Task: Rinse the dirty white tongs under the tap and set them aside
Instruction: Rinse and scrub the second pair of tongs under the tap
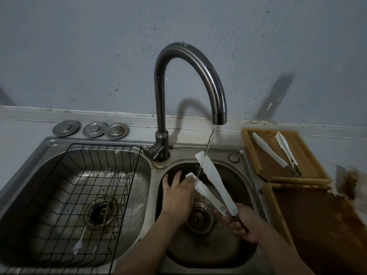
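Observation:
White tongs (215, 180) are held spread over the right sink basin (244, 253), tips pointing up toward the tap (210, 76). Water (208, 144) runs from the spout onto the tongs' upper arm. My right hand (245, 226) grips the dark handle end at the lower right. My left hand (178, 195) holds the tip of the lower arm, fingers wrapped around it.
A second pair of white tongs (278, 153) lies on a wooden tray (309, 155) right of the sink. A stained wooden board (317, 225) sits in front of it. The left basin holds a black wire rack (83, 195) with thin metal utensils (93, 211). Three metal lids (91, 129) rest behind.

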{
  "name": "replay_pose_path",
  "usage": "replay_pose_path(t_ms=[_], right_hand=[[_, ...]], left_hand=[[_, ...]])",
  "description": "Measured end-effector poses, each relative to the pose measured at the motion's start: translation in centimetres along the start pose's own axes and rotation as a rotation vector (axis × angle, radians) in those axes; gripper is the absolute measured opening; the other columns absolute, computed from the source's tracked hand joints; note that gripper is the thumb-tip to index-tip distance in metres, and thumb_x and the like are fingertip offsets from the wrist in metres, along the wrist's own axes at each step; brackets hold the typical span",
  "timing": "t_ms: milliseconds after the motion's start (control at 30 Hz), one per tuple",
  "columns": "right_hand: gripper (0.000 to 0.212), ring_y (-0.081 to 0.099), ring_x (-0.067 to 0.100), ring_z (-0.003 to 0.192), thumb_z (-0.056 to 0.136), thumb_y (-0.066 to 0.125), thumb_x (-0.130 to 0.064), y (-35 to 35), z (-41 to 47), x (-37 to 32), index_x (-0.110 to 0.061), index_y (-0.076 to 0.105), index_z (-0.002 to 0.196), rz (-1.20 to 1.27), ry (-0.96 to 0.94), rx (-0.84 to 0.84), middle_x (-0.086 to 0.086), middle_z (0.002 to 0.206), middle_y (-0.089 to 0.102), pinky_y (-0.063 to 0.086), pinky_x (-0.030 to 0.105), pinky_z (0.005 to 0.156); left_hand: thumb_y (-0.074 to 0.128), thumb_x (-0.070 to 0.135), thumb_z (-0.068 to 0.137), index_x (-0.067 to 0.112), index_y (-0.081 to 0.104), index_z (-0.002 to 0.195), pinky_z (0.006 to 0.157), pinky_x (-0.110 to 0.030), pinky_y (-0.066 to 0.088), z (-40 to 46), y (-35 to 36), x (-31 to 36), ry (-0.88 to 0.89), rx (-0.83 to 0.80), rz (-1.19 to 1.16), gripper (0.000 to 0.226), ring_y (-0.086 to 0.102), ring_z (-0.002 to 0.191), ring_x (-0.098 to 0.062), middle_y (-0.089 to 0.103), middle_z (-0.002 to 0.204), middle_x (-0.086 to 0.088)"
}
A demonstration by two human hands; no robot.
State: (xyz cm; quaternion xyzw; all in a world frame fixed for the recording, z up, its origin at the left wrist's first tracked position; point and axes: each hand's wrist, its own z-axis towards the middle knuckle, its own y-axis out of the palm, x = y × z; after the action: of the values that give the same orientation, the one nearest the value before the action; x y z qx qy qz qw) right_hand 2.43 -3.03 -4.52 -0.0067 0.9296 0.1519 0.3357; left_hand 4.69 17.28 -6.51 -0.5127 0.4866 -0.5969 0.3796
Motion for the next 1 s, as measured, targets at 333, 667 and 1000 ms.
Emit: replay_pose_path(t_ms=[333,667,1000], right_hand=[[0.028,0.030,0.006,0.027,0.095,0.031,-0.016,-0.1,-0.8,-0.8,0.001,0.053,0.097,0.032,-0.036,0.027,0.005,0.047,0.049,0.020,0.013,0.025],[0.033,0.028,0.007,0.029,0.096,0.033,-0.020,0.7,-0.4,-0.8,0.001,0.058,0.096,-0.033,-0.049,0.003,0.006,0.051,0.048,0.021,0.015,0.027],[0.027,0.057,0.013,0.062,0.090,0.051,-0.042,1.9,-1.5,-4.1,-0.020,0.061,0.078,-0.778,-0.562,0.480,0.001,0.070,0.061,0.042,0.024,0.055]], left_hand=[[0.052,0.004,0.073,0.030,0.058,0.120,0.107,-0.055,0.023,-0.8,-0.3,1.9,0.346,0.136,-0.176,0.054,0.041,0.131,-0.012,0.059,0.128,0.012],[0.048,0.013,0.081,0.041,0.045,0.132,0.114,-0.055,0.010,0.9,-2.5,-3.0,-0.129,0.130,-0.211,0.058,0.020,0.141,-0.021,0.041,0.146,0.012],[0.036,-0.007,0.094,0.007,0.062,0.087,0.085,-0.028,0.048,1.4,-3.6,-2.3,-0.587,0.426,-1.573,0.030,0.060,0.087,-0.022,0.065,0.093,-0.017]])
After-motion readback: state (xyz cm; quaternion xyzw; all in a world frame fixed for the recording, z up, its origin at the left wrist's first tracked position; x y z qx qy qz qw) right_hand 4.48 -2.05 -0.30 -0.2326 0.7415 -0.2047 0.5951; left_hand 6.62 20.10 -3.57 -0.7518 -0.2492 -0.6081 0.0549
